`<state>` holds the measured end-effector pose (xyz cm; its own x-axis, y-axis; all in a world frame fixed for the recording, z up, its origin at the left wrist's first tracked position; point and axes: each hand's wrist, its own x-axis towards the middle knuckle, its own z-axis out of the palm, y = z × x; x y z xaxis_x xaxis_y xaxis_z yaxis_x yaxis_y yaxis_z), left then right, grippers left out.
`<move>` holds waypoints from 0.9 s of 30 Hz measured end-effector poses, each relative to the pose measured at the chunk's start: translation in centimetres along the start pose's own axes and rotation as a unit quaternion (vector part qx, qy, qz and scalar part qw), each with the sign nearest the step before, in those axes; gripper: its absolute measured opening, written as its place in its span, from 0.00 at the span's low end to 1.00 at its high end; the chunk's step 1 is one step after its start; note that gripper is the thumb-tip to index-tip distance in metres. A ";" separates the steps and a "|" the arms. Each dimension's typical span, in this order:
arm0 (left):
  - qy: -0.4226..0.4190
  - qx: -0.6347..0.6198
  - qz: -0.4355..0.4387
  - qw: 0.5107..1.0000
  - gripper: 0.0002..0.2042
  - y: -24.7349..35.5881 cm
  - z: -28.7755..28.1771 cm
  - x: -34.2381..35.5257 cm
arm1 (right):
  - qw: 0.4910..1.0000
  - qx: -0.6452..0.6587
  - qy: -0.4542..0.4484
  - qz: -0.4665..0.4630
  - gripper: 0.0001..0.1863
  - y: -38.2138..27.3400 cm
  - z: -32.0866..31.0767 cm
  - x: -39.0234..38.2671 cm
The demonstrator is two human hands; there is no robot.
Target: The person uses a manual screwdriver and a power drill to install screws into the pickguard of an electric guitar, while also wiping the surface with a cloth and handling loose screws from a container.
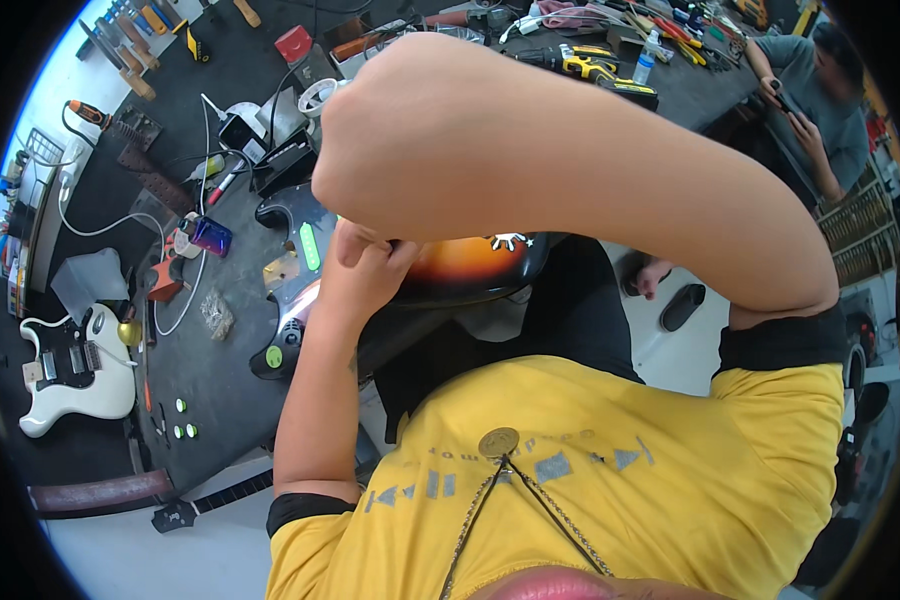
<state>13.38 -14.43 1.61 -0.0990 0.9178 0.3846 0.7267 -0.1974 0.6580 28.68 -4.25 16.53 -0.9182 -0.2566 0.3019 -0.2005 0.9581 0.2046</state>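
A sunburst electric guitar body (pixel 470 268) with a dark edge and a white sun-shaped emblem lies at the near edge of the bench. My left hand (pixel 365 262) is over its middle, fingers curled and drawn together; what they hold is hidden. Above it, my right hand (pixel 385 140) is bent down from a raised elbow, closed like a fist, with its back showing and its fingers out of sight. My right forearm covers much of the bench behind. A green strip (pixel 310 247) and a round green sticker (pixel 274 357) mark the guitar's left part.
A white guitar body (pixel 85 370) lies far left, above a dark guitar neck (pixel 235 493). A blue-purple box (pixel 210 236), cables and small green-white pieces (pixel 182 431) are on the bench. Behind are a yellow drill (pixel 590 65) and a bottle (pixel 647 58). A person (pixel 820 110) sits right.
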 end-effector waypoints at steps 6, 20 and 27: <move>0.017 0.081 0.061 0.995 0.05 -1.4 0.2 -0.5 | 0.996 0.021 0.086 -0.024 0.05 -1.2 -0.7 -0.8; 0.053 0.153 0.086 0.983 0.13 -2.7 0.9 -0.7 | 0.995 -0.015 0.091 -0.030 0.04 -0.6 1.1 -1.9; -0.051 0.054 -0.025 0.997 0.10 -0.5 -0.5 -0.1 | 0.995 -0.062 0.051 0.056 0.11 -0.3 1.7 -1.1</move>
<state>12.71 -14.59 1.55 -0.0714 0.9567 0.2820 0.7919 -0.1175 0.5993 29.11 -4.02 14.53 -0.8919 -0.1663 0.4205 -0.0489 0.9599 0.2759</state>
